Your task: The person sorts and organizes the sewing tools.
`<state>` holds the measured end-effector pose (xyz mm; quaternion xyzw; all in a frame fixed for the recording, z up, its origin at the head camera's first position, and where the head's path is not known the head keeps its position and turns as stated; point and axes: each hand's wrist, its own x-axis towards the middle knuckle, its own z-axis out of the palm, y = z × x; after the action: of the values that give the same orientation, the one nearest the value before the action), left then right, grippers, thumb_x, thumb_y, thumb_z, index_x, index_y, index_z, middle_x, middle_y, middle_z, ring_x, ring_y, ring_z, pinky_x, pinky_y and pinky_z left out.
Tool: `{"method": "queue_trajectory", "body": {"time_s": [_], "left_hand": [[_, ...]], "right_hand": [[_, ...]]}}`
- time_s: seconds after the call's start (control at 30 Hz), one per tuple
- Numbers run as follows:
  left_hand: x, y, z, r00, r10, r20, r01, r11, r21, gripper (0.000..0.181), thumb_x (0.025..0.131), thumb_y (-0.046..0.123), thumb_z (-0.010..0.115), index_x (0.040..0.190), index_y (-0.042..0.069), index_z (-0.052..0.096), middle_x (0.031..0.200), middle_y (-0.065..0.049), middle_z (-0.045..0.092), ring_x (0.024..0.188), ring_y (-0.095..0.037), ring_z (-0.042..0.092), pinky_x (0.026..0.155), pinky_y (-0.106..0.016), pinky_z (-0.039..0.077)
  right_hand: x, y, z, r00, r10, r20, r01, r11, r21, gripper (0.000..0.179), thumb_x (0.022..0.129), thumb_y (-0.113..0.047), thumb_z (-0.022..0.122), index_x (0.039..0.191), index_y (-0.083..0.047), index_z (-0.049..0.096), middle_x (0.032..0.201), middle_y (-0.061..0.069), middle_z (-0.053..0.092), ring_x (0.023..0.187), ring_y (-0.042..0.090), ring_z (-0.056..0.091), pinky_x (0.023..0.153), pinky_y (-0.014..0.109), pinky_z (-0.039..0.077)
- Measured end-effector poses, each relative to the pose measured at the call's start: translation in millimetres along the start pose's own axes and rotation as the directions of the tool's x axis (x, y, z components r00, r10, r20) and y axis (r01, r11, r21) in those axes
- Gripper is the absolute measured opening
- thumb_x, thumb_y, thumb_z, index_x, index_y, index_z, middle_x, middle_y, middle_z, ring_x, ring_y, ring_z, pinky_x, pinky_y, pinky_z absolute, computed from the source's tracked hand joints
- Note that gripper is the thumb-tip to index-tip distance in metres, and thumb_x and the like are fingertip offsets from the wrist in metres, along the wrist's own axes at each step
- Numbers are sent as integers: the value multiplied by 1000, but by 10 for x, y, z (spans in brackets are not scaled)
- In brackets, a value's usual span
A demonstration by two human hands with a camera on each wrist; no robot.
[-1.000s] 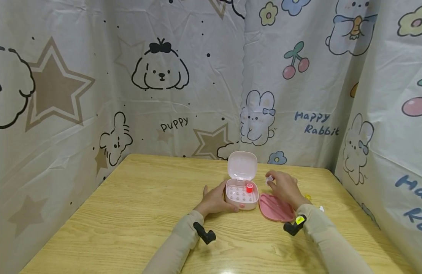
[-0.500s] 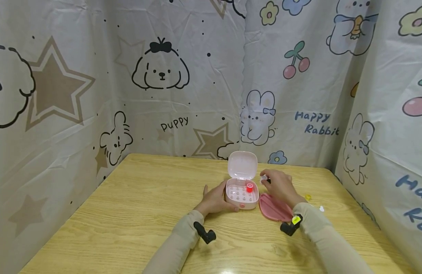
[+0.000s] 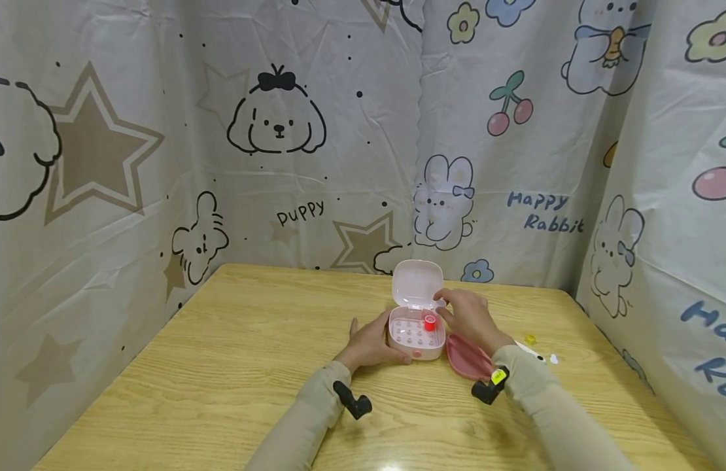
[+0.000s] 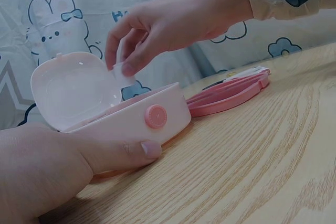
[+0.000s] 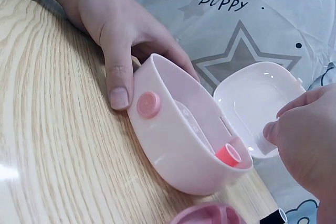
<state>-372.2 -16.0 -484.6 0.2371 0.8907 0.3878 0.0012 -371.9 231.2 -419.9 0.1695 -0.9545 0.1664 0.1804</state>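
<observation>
- Pink box [image 5: 176,148] on the bench [image 3: 251,392], toward the far edge and slightly right of midway between the far corners; lid [image 3: 418,282] swung up behind, round button [image 5: 148,105] on the front.
- Left hand [image 3: 371,343] gripping the box's left end, thumb low along the front wall.
- Right hand [image 3: 470,320] pinching a white piece [image 5: 264,144] at the fingertips, beside the lid's right edge; cannot tell whether touching it.
- Inside the box: rows of small pegs [image 3: 409,332], plus a red cup [image 3: 430,322] toward the right end.
- Likeliest mishap, as a judgement: dropping the white piece, because of a pinch by the fingertips alone.
- Possible as well: knocking the lid, through knuckles so near its edge, and tipping the box backward with any slackening of the left grip.
- Over the box's right end, danger of bumping the red cup, owing to tight space between rim and cup.
- Risk too of nudging the pink tray [image 3: 464,358], just right of the box and partly beneath the right wrist, with a low cuff; likewise the black tube [image 5: 274,216] near the tray.
- Yellow piece [image 3: 530,339] farther toward the bench's right edge, probably safe unless swept by the sleeve.
</observation>
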Motion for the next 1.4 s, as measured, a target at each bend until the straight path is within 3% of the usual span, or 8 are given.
{"method": "queue_trajectory", "body": {"time_s": [0.27, 0.57, 0.97, 1.2, 1.4], "left_hand": [[0, -4, 15, 1000, 17, -4, -17, 1000, 22, 113, 69, 56, 93, 160, 19, 37, 155, 3, 50, 140, -27, 48, 116, -71, -5], [34, -29, 11, 1000, -10, 2, 10, 999, 31, 111, 71, 58, 92, 160, 20, 37, 156, 2, 49, 143, -26, 44, 117, -68, -7], [16, -33, -1, 1000, -16, 4, 16, 999, 38, 112, 70, 58, 92, 160, 20, 37, 157, 3, 48, 142, -26, 45, 118, -67, -7], [-14, -6, -19, 1000, 30, -8, -29, 999, 26, 111, 70, 54, 94, 159, 18, 39, 152, 2, 53, 138, -26, 50, 116, -70, -4], [-19, -6, -17, 1000, 22, -6, -22, 999, 30, 112, 69, 54, 94, 160, 20, 38, 152, 4, 53, 138, -24, 51, 117, -69, -5]], "right_hand": [[90, -137, 73, 1000, -14, 17, 14, 1000, 28, 23, 94, -15, 78, 117, -12, 73, 113, 8, 74, 108, 33, 66, 87, 55, 40], [164, -254, 178, 998, -38, 57, 37, 999, 20, 22, 95, -16, 78, 116, -14, 74, 113, 6, 74, 108, 33, 65, 85, 53, 40], [177, -275, 261, 996, -42, 74, 40, 999, 34, 20, 93, -11, 78, 113, -14, 75, 108, 6, 75, 103, 30, 66, 84, 53, 40], [163, -270, 291, 997, -40, 68, 39, 999, 21, 20, 92, -11, 80, 111, -15, 76, 103, 4, 75, 100, 28, 65, 83, 52, 39], [149, -266, 316, 996, -33, 79, 33, 999, 4, 19, 91, -10, 80, 109, -15, 77, 101, 4, 72, 99, 27, 62, 84, 52, 38]]}}
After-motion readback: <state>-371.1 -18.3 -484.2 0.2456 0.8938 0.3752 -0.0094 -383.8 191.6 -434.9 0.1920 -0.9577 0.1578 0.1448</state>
